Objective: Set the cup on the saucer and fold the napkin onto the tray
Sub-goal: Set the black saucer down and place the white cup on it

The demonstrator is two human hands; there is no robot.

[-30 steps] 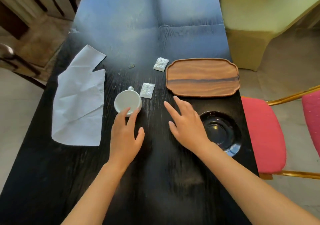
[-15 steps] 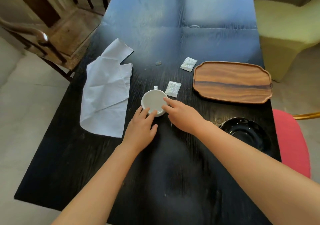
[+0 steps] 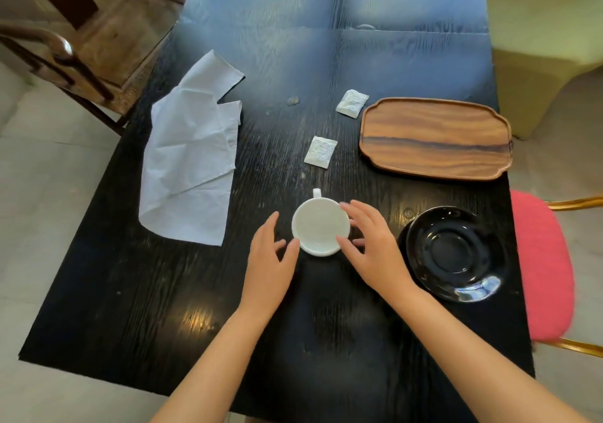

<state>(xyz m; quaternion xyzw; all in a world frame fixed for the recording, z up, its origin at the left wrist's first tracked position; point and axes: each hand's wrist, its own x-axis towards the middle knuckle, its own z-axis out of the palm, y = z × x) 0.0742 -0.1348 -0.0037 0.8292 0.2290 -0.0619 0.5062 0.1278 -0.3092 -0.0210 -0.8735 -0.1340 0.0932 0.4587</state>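
The head view is cutting off both forearms at the bottom edge, and the far end of the black table (image 3: 326, 308) is running out of frame at the top. A wooden chair (image 3: 75, 60) at upper left, a pale upholstered seat (image 3: 538, 47) at upper right and a red-cushioned chair (image 3: 541, 266) at right are each showing only in part. Print on the two white sachets (image 3: 321, 151) is too small to read.

The white cup (image 3: 320, 227) is standing upright on the table, handle pointing away from the person, mouth open toward the camera. The right hand (image 3: 375, 249) is curling round the cup's right side, fingertips and thumb touching the rim. The left hand (image 3: 267, 259) is sitting just beside the cup's left side, fingers spread and relaxed; whether its thumb is touching the wall cannot be told.

The black saucer (image 3: 456, 253) is lying just right of the right hand, near the table's right edge, and is carrying nothing. The wooden tray (image 3: 435, 137) is lying beyond the saucer, also close to that edge. The crumpled white napkin (image 3: 192, 161) is lying unfolded at left, one corner reaching the table's left edge. Bare tabletop is lying between cup and saucer and across the near half of the table.
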